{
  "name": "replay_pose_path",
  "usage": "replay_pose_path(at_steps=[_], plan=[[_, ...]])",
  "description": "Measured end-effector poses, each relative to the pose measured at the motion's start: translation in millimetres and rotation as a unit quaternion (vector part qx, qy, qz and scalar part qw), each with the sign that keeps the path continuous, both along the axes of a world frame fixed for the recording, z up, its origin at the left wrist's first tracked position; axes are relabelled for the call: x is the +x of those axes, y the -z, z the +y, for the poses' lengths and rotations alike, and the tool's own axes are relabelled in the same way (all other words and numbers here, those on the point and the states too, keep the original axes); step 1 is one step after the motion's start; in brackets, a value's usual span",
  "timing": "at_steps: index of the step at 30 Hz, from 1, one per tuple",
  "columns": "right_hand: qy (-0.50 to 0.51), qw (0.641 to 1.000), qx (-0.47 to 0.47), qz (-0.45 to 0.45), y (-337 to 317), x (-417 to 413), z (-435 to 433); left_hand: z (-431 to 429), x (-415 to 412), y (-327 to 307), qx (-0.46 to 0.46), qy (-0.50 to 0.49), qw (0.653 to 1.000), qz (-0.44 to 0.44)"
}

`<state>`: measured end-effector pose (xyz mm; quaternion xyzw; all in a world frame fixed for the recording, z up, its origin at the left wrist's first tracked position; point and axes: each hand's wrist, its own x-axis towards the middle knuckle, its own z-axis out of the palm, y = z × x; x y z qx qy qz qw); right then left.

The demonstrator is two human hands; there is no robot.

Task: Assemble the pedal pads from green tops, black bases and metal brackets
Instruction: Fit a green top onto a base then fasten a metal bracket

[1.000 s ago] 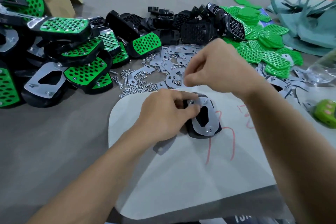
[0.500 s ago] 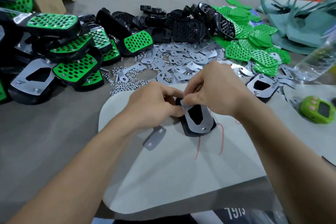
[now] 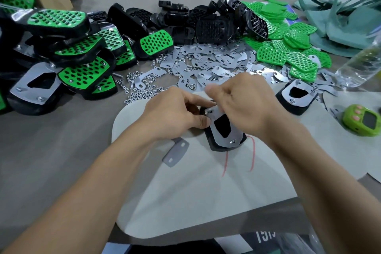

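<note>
A pedal pad [image 3: 225, 144] lies upside down on the white mat [image 3: 206, 202], its black base under a metal bracket [image 3: 234, 135] with a screw at the near end. My left hand [image 3: 175, 115] grips the pad's far left edge, thumb against the bracket. My right hand [image 3: 245, 105] curls over the far corner, fingertips pinching at the bracket there; what they hold is hidden. A small loose bracket [image 3: 176, 153] lies on the mat beside my left wrist.
Finished green pads [image 3: 78, 64] are heaped at the left, black bases [image 3: 206, 22] at the back, green tops [image 3: 288, 47] at the right. Loose brackets [image 3: 216, 62] and nuts [image 3: 140, 88] are spread behind my hands. Another upturned pad [image 3: 296, 99], a green gadget [image 3: 362, 119] and a bottle [image 3: 360, 64] are at the right.
My right hand has come down from above the pad onto its far corner. My left hand keeps its hold on the pad.
</note>
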<state>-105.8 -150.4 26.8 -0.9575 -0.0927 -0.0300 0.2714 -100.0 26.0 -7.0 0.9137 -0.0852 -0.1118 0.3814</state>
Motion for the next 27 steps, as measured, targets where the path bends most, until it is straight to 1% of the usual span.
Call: replay_pose_path(at_steps=[2, 6, 13, 18, 24, 27], plan=[[0.015, 0.998, 0.053, -0.01, 2.0, -1.9, -4.1, -0.6, 0.2, 0.2, -0.001, 0.002, 1.0, 0.0], [-0.003, 0.996, 0.081, -0.025, 3.3, -11.7, -6.1, 0.4, 0.8, 1.7, -0.008, 0.001, 1.0, -0.005], [-0.066, 0.998, 0.003, -0.006, -3.2, -8.1, 1.4, 1.0, 1.5, 3.5, -0.01, 0.018, 1.0, -0.018], [-0.093, 0.992, -0.087, 0.008, -7.8, -3.9, 13.0, 1.8, 0.1, 3.0, -0.017, 0.021, 1.0, -0.01], [-0.104, 0.979, -0.169, -0.04, -11.0, 0.9, 23.7, 1.4, -2.7, 1.4, -0.013, 0.017, 1.0, -0.013], [-0.1, 0.98, -0.167, -0.038, -10.4, 1.6, 24.6, 2.0, -3.4, 0.6, -0.013, 0.021, 1.0, -0.011]])
